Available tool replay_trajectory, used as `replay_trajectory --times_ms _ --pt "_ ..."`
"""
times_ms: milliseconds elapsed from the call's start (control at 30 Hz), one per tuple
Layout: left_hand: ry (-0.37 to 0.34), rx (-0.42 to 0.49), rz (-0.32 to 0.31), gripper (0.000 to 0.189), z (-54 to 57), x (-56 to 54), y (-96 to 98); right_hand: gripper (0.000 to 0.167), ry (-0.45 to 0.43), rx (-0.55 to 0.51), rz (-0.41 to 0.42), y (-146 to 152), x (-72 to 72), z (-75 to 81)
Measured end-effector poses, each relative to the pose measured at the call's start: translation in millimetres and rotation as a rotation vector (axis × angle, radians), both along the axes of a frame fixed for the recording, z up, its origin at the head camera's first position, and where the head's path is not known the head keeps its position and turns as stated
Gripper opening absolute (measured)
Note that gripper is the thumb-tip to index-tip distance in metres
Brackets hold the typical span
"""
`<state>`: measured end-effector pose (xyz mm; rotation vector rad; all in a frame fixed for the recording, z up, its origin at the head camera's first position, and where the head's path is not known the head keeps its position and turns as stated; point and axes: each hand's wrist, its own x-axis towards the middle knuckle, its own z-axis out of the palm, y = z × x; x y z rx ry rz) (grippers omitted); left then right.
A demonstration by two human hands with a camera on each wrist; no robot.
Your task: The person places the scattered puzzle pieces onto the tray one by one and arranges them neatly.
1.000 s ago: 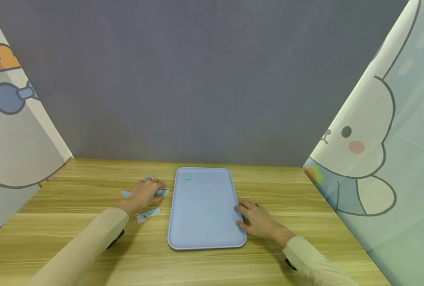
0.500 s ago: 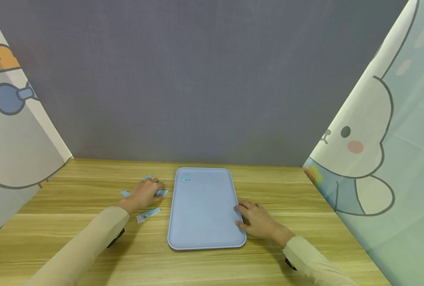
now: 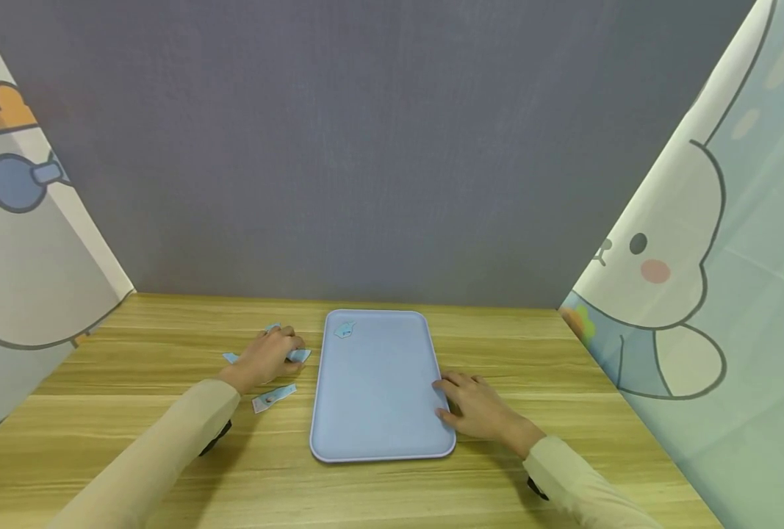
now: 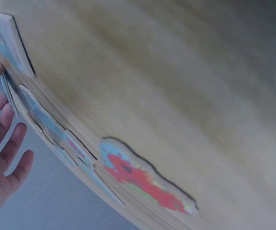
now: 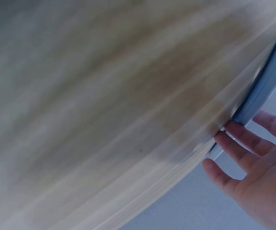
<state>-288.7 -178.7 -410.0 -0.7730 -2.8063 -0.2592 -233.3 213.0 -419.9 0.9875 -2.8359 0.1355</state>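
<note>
A pale blue tray (image 3: pixel 381 386) lies on the wooden table. One irregular light-blue puzzle piece (image 3: pixel 344 330) is in its far left corner. Left of the tray, my left hand (image 3: pixel 266 358) pinches a blue puzzle piece (image 3: pixel 299 355) between thumb and finger, low over the tabletop. Part of that piece is hidden by the hand. My right hand (image 3: pixel 480 408) rests on the tray's right rim, fingers loosely extended; in the right wrist view its fingertips (image 5: pixel 222 136) touch the rim (image 5: pixel 262 88).
Around my left hand lie more pieces: a long strip (image 3: pixel 274 397) nearer me, a blue tip (image 3: pixel 231 358) to the left, and another (image 3: pixel 272 327) behind. The left wrist view shows a red-printed piece (image 4: pixel 145 177). A grey panel (image 3: pixel 352 162) stands behind the table.
</note>
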Motion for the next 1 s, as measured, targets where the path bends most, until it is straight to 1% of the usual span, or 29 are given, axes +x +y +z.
replay_trajectory --times_ms 133,167,300,367,400,600,767,1000 --pt "0.009 0.019 -0.002 0.025 0.9 1.1 1.5 0.045 -0.003 -0.001 -0.002 0.2 -0.1 -0.5" --pt "0.023 0.018 -0.006 0.026 0.9 1.4 1.8 0.045 -0.005 -0.002 -0.003 0.3 -0.2 -0.6" --pt "0.035 0.02 -0.009 0.028 1.9 1.2 3.2 0.045 -0.008 -0.006 -0.006 0.7 -0.8 -1.6" --pt "0.04 0.015 -0.003 0.029 2.5 -0.1 3.6 0.045 -0.008 -0.008 -0.006 0.7 -1.2 -2.2" --pt "0.031 0.018 0.004 0.029 3.3 -0.7 4.0 0.045 -0.008 -0.008 -0.006 0.7 -1.5 -2.5" --pt "0.064 0.012 0.025 0.031 8.3 -6.9 6.2 0.045 -0.01 -0.015 -0.004 0.9 -1.4 -3.0" --pt "0.092 0.028 0.012 0.032 14.1 -10.0 10.7 0.045 -0.015 -0.014 -0.006 1.1 -1.1 -3.3" --pt "0.097 0.017 0.0 0.032 19.0 -14.0 22.1 0.045 -0.016 -0.022 -0.004 1.5 -1.0 -3.6"
